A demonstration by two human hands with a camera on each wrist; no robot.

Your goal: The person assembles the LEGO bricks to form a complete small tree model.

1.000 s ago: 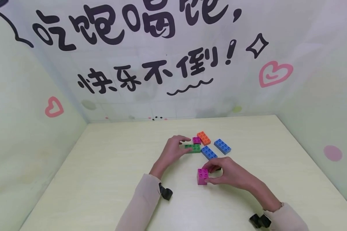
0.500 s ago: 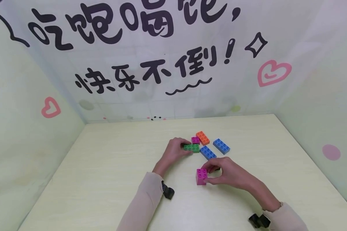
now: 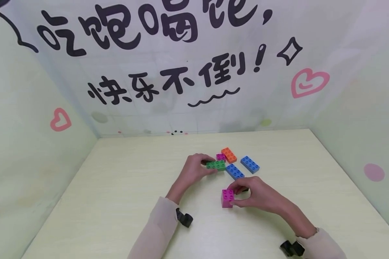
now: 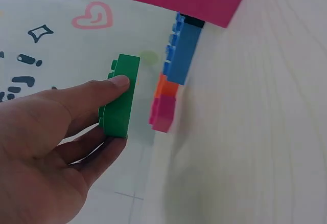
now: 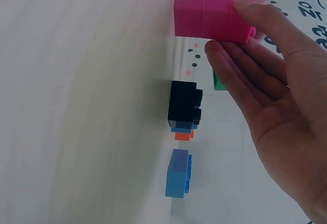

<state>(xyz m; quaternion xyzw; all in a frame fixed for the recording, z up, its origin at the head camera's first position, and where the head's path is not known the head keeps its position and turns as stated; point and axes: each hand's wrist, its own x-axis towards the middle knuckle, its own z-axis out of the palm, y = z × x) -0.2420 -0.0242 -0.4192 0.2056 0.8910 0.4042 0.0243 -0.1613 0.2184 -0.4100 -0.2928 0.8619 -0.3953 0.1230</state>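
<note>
My left hand [image 3: 194, 167] pinches a green toy building brick [image 3: 215, 165] between thumb and fingers. In the left wrist view the green brick [image 4: 121, 98] is up off the table, its studs facing the palm side. With thumb and fingertips, my right hand [image 3: 260, 194] grips a pink stack of bricks [image 3: 227, 199] standing upright on the near side. Seams in the right wrist view divide this pink stack [image 5: 212, 13] into three layers. Just behind the right fingers sits a black brick [image 5: 182, 104], mostly hidden in the head view.
Beyond the hands lie a blue brick [image 3: 235, 171], an orange brick [image 3: 229, 155] and a small magenta brick [image 3: 220, 157] close together. Another blue brick [image 3: 250, 164] lies to their right. Printed walls [image 3: 194, 118] border the pale table [image 3: 116, 201] at the back and sides.
The left thumb and fingers have come together on the green brick, and it has risen slightly from the table. My right hand keeps its hold on the pink stack in the same spot.
</note>
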